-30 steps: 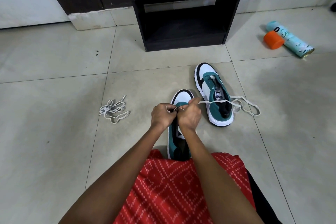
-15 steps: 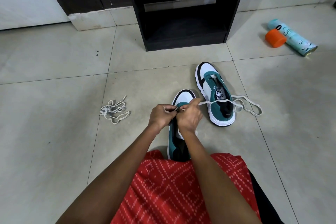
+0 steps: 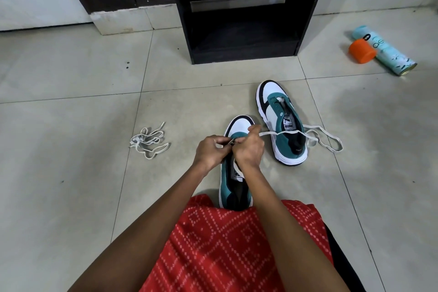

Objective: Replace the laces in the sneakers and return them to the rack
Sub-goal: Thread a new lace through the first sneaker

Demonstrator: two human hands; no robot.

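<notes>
A teal, white and black sneaker lies on the floor tiles in front of my knees, toe pointing away. Both hands meet over its front eyelets. My left hand pinches the tip of a white lace at the eyelets. My right hand grips the same lace, which runs right across the second sneaker and loops on the floor beyond it. The second sneaker stands to the right, slightly farther away. The eyelets under my fingers are hidden.
A loose bundle of white lace lies on the tiles to the left. The dark shoe rack stands ahead, its lowest shelf bare. A turquoise spray can and an orange cap lie at right. Red patterned cloth covers my lap.
My hands stay over the near sneaker's front eyelets with small finger movements on the lace. The sneakers and the loose lace bundle have not moved.
</notes>
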